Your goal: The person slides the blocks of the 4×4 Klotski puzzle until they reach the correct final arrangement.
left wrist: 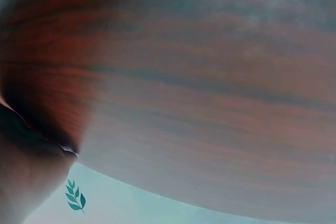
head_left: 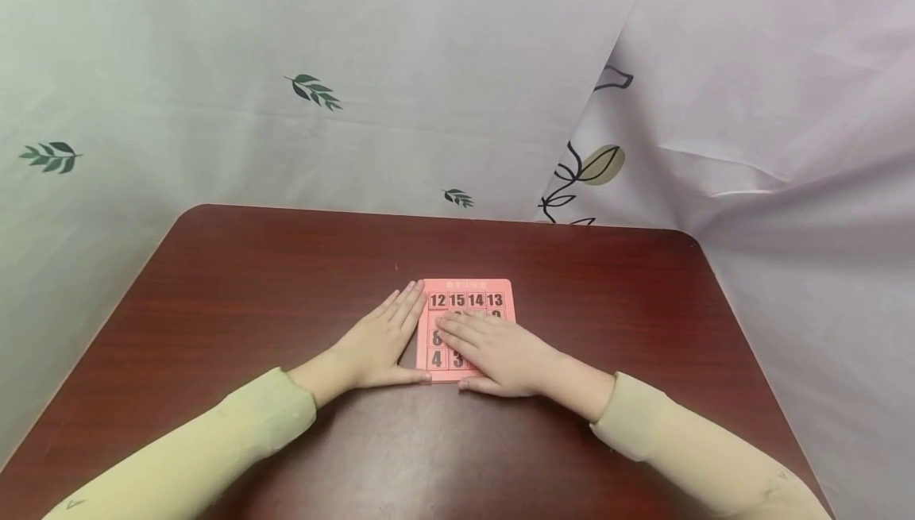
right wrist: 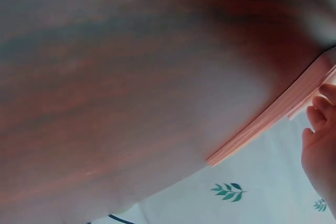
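A pink number slide puzzle (head_left: 434, 373) lies flat on the table, its top row reading 12, 15, 14, 13. My left hand (head_left: 375, 345) rests along its left side, fingers straight beside the edge and the thumb tip at the near left corner. Across the tiles lies my right hand (head_left: 507, 353) with extended fingers, hiding much of the middle and right; its thumb is at the near edge. In the right wrist view the puzzle's side (right wrist: 273, 114) shows, with curved fingertips (right wrist: 320, 111) over it. The left wrist view catches only a dark part of the left hand (left wrist: 31, 166).
The reddish-brown wooden table (head_left: 286, 266) has rounded far corners. Behind it hangs a pale curtain (head_left: 400, 67) with a leaf print, and more of the fabric (head_left: 808, 266) hangs along the right side.
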`<action>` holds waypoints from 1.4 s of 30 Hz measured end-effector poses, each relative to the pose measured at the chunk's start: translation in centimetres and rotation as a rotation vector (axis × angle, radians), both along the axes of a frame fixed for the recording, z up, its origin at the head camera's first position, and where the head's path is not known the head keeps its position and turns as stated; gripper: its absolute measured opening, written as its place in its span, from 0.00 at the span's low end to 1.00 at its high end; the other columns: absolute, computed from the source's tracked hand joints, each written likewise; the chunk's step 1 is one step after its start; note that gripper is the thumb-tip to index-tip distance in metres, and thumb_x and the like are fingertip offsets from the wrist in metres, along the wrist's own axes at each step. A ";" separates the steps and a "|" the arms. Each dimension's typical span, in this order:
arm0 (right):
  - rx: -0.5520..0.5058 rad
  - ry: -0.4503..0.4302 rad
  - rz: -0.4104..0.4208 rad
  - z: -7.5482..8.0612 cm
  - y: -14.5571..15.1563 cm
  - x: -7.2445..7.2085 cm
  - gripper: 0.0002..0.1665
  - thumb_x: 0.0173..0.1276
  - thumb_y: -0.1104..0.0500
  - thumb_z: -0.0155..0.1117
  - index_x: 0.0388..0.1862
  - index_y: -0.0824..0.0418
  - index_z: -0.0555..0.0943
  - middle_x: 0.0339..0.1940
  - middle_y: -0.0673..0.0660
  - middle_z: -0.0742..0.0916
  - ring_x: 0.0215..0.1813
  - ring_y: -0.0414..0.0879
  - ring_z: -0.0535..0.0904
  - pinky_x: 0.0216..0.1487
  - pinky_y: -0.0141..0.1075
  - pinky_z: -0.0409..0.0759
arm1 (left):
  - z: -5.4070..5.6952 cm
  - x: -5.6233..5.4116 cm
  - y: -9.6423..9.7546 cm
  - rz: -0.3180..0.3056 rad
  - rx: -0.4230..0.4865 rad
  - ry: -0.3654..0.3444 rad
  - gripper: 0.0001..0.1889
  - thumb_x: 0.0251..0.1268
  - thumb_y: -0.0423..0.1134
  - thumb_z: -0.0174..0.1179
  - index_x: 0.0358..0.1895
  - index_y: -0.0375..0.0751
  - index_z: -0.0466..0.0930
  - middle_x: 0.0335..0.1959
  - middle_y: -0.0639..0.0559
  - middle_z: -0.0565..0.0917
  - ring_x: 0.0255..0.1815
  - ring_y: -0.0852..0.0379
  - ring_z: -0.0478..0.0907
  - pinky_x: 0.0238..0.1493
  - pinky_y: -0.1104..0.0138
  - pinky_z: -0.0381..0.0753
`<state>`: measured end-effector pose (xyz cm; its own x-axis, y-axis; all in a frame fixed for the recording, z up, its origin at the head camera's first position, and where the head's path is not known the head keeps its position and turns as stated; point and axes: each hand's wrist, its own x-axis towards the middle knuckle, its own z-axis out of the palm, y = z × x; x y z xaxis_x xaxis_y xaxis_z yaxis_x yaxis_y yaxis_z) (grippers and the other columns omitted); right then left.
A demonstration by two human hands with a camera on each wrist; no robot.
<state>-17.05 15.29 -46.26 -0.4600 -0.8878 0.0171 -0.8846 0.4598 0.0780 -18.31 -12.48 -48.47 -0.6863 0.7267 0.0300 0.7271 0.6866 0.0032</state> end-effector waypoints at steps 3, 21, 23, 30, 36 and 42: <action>0.002 -0.025 -0.020 0.2 -0.1 -0.6 0.46 0.80 0.36 0.55 0.85 0.61 0.64 0.87 0.57 0.68 0.87 0.50 0.63 0.87 0.45 0.62 | 0.0 0.0 0.0 0.000 0.003 -0.004 0.64 0.64 0.77 0.57 0.82 0.22 0.51 0.86 0.27 0.51 0.89 0.35 0.50 0.88 0.48 0.57; 0.005 -0.089 -0.124 0.4 -1.3 -4.0 0.47 0.82 0.36 0.52 0.86 0.62 0.59 0.88 0.59 0.65 0.89 0.51 0.59 0.90 0.47 0.56 | 0.1 -0.2 0.1 -0.003 0.002 -0.004 0.64 0.64 0.77 0.57 0.83 0.22 0.50 0.86 0.27 0.51 0.89 0.35 0.50 0.88 0.48 0.57; 0.010 -0.084 -0.113 0.4 -1.3 -3.8 0.47 0.81 0.36 0.53 0.86 0.63 0.60 0.88 0.59 0.65 0.88 0.51 0.59 0.89 0.47 0.56 | 0.1 -0.2 0.1 -0.003 0.004 -0.002 0.65 0.64 0.77 0.57 0.83 0.22 0.50 0.86 0.27 0.51 0.88 0.35 0.51 0.88 0.48 0.57; 0.023 -0.070 -0.074 0.3 -1.3 -2.5 0.46 0.81 0.37 0.53 0.85 0.63 0.61 0.87 0.59 0.66 0.88 0.51 0.60 0.89 0.47 0.58 | 0.1 -0.2 0.0 -0.004 0.002 0.006 0.64 0.64 0.77 0.57 0.83 0.22 0.50 0.86 0.27 0.51 0.89 0.35 0.50 0.88 0.48 0.57; 0.026 -0.064 -0.052 0.4 -1.1 -1.6 0.47 0.80 0.36 0.55 0.85 0.63 0.62 0.87 0.59 0.66 0.88 0.51 0.60 0.89 0.46 0.59 | 0.1 -0.1 0.0 -0.001 0.000 -0.001 0.64 0.64 0.76 0.58 0.82 0.21 0.51 0.86 0.27 0.52 0.88 0.35 0.51 0.88 0.48 0.57; 0.009 -0.081 -0.059 0.4 -0.8 -1.6 0.46 0.80 0.37 0.55 0.86 0.62 0.62 0.87 0.58 0.66 0.88 0.51 0.60 0.89 0.46 0.59 | 0.0 -0.1 0.0 -0.002 0.002 0.000 0.64 0.64 0.76 0.58 0.82 0.21 0.51 0.86 0.27 0.53 0.88 0.35 0.51 0.88 0.48 0.57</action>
<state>-18.61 14.53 -45.89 -0.5113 -0.8589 -0.0305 -0.8594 0.5112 0.0115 -18.37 -12.47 -48.50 -0.6849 0.7280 0.0313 0.7284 0.6851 0.0040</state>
